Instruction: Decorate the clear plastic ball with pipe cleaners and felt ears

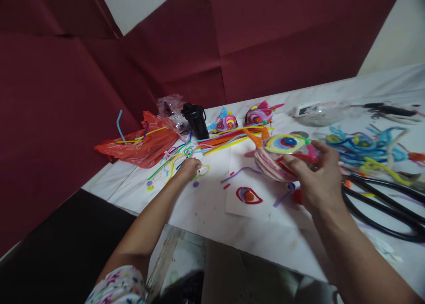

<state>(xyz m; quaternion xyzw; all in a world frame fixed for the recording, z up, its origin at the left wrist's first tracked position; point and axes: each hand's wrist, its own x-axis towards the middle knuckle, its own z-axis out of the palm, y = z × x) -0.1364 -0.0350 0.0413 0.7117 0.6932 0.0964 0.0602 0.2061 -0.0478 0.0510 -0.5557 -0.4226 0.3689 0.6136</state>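
Observation:
In my right hand (320, 175) is a pipe-cleaner mask (270, 164) with orange horns, a large blue, white and yellow eye and pink and white strips. The thumb presses on its front and the fingers go round its right edge. My left hand (188, 170) reaches down to the tabletop with its fingers drawn together; what they hold, if anything, is hidden. A small white and yellow eye-shaped piece (203, 170) lies right at its fingertips. On a white paper sheet (237, 206) between the hands lies a red-rimmed eye (249, 195) of coiled pipe cleaners, near purple pipe cleaners (241, 172).
At the back stand a black bottle (195, 120) and two finished-looking masks (226, 121). A red plastic bag (142, 147) and loose pipe cleaners (226, 140) lie left and centre. Black-handled scissors (381, 206) and blue pipe cleaners (365, 144) are at right.

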